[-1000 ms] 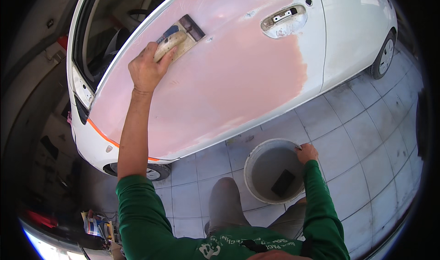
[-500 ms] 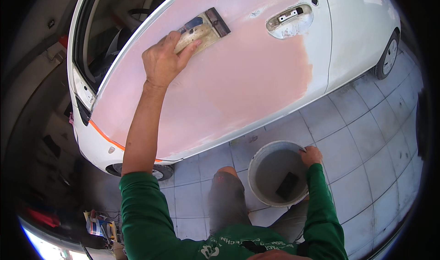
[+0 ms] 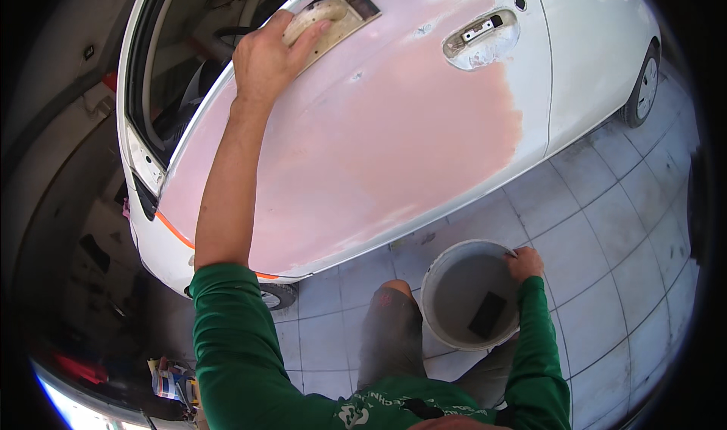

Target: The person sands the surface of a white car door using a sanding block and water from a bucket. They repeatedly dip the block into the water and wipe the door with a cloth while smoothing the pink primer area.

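Note:
My left hand (image 3: 263, 60) is closed around the handle of a worn, cream-coloured sanding block (image 3: 333, 22), a long flat board with a dark strip at its far end. The block lies against the upper part of a white car door (image 3: 409, 138), near the window edge, where the surface is coated with pinkish filler. Down at my right, my right hand (image 3: 528, 263) grips the rim of a round bucket (image 3: 429, 309). Greyish water fills part of it, and a dark rectangular pad (image 3: 487, 314) shows inside.
A bare door-handle recess (image 3: 481, 39) sits to the right of the filler. Orange tape (image 3: 174, 229) runs along the door's front edge. Grey floor tiles (image 3: 598, 225) lie below the car. Several containers (image 3: 168, 381) stand at the lower left.
My left hand has slid the sanding block upward on the door, toward the window edge. The bucket and my right hand appear slightly lower and farther right in view.

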`<action>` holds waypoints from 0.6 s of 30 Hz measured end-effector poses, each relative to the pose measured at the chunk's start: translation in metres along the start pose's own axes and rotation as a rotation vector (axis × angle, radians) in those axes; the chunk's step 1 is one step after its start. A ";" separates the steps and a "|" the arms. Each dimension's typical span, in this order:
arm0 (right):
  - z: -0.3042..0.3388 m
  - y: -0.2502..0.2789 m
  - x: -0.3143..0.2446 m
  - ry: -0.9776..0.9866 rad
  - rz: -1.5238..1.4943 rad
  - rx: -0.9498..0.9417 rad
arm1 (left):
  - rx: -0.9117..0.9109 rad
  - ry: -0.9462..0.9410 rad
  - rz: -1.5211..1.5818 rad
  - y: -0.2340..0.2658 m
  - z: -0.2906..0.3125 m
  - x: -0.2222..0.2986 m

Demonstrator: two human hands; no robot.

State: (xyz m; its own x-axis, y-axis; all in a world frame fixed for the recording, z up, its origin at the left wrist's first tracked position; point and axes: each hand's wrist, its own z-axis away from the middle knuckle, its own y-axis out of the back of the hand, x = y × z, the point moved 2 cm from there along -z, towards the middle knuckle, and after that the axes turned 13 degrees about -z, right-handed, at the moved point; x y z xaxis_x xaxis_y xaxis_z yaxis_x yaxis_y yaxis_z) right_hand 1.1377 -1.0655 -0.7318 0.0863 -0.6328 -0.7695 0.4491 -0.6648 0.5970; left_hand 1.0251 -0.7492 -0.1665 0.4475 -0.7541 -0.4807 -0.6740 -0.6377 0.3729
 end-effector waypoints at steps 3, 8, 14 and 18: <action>0.000 0.007 0.001 0.000 0.020 -0.025 | 0.007 0.020 -0.001 -0.007 -0.038 0.012; -0.003 0.011 0.015 -0.013 0.037 0.004 | 0.058 -0.018 0.158 -0.010 0.061 -0.014; -0.004 0.005 0.004 0.026 0.027 0.001 | 0.036 -0.002 -0.011 -0.005 -0.014 0.004; -0.001 0.004 0.003 0.021 -0.005 -0.026 | -0.097 0.047 -0.050 -0.019 -0.059 0.010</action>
State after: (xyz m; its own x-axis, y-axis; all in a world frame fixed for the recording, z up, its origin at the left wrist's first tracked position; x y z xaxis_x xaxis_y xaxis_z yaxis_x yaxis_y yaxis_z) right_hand 1.1408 -1.0699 -0.7318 0.1029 -0.6207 -0.7773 0.4729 -0.6570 0.5872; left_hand 1.0773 -0.7538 -0.1312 0.5072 -0.7263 -0.4640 -0.5916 -0.6848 0.4254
